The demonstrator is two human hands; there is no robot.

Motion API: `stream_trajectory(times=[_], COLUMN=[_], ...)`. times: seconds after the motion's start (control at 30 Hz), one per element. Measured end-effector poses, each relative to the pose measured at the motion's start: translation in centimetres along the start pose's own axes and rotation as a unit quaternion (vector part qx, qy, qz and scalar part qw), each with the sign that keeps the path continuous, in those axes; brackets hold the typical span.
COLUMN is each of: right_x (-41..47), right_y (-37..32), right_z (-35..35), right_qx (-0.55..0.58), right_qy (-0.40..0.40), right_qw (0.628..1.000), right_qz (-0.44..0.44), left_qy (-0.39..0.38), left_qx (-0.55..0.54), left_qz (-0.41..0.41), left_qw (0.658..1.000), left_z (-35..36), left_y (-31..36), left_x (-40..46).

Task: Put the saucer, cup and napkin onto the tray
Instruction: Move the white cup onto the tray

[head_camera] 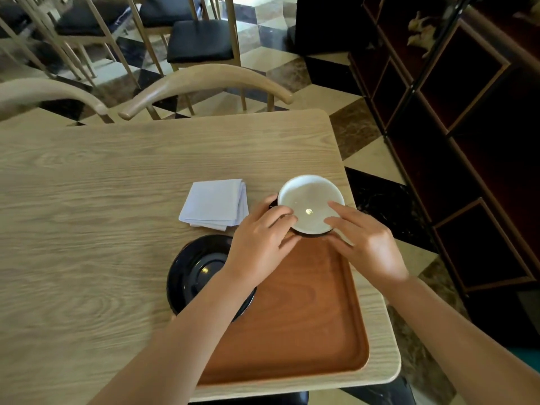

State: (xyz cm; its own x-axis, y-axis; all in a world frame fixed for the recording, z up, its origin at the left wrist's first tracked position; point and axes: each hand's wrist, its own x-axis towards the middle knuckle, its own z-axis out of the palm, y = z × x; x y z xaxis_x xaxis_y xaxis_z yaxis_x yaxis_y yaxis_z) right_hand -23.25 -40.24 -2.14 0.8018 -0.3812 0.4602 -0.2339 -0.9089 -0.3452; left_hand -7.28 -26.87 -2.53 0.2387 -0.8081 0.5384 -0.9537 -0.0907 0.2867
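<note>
Upright, mouth up, the cup [310, 203] sits clasped between left hand [260, 244] and right hand [365, 241].

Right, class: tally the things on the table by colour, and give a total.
White: 2, the folded paper napkin and the round ceramic cup.
Black: 1, the glossy round saucer.
Brown: 1, the rectangular wooden tray.
Total: 4.

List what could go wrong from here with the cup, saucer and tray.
The cup sits near the table's right edge, held between the left hand and right hand; a slip might send it off. The black saucer overlaps the tray's left rim, so it could tilt or slide.
</note>
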Motion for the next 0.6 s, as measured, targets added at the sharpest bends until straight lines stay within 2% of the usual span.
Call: stream_trajectory(times=[0.23,0.6], right_x=[-4.2,-6.8], right_y=[-1.0,-0.5], right_z=[-1.2,-0.1], right_qx=[0.016,0.021], right_qy=[-0.015,-0.052], right_qw=[1.000,0.998], right_qz=[-0.008,-0.008], left_qy=[0.016,-0.017], left_qx=[0.013,0.025], left_qz=[-0.001,-0.036], left_qw=[1.000,0.999], left_z=[-0.4,0.7], left_y=[3.1,4.3], left_x=[-4.1,-6.7])
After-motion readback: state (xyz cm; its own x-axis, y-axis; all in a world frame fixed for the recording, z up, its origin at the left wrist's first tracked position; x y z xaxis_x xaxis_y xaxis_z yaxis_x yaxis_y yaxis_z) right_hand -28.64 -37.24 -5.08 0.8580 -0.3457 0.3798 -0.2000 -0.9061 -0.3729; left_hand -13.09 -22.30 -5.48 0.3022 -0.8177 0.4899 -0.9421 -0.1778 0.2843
